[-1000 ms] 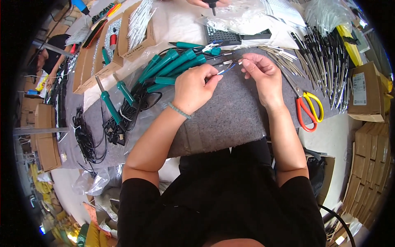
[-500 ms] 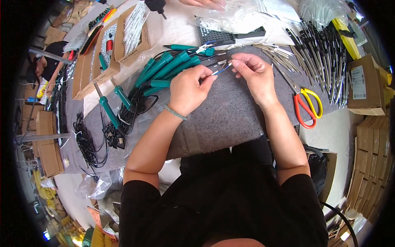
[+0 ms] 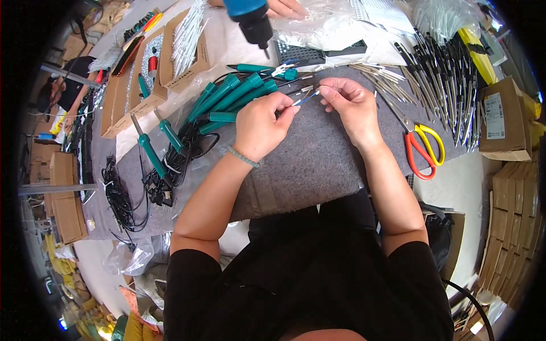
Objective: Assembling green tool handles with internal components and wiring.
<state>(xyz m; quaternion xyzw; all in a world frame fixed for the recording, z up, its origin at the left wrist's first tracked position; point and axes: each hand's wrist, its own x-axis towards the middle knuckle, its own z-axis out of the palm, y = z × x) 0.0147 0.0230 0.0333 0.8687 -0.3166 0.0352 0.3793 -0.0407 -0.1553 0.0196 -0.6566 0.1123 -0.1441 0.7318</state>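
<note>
- Two hands meet over the grey felt mat (image 3: 318,153): the left hand (image 3: 263,122) and the right hand (image 3: 350,102) each pinch one end of a thin blue-and-white wire piece (image 3: 305,98), fingertips closed on it, each grip tight.
- The wire piece spans the small gap between both grips, raised just above the mat.
- Just left of the left grip lies a heap of green-handled soldering irons (image 3: 227,99) with black cords (image 3: 142,187).
- Right of the right grip lie red-and-yellow scissors (image 3: 421,145).
- Farther right, black-tipped rods (image 3: 449,79) are spread on the tabletop (image 3: 472,187).
- Beyond the grips, another person's hand (image 3: 284,7) holds a blue power tool (image 3: 250,17).
</note>
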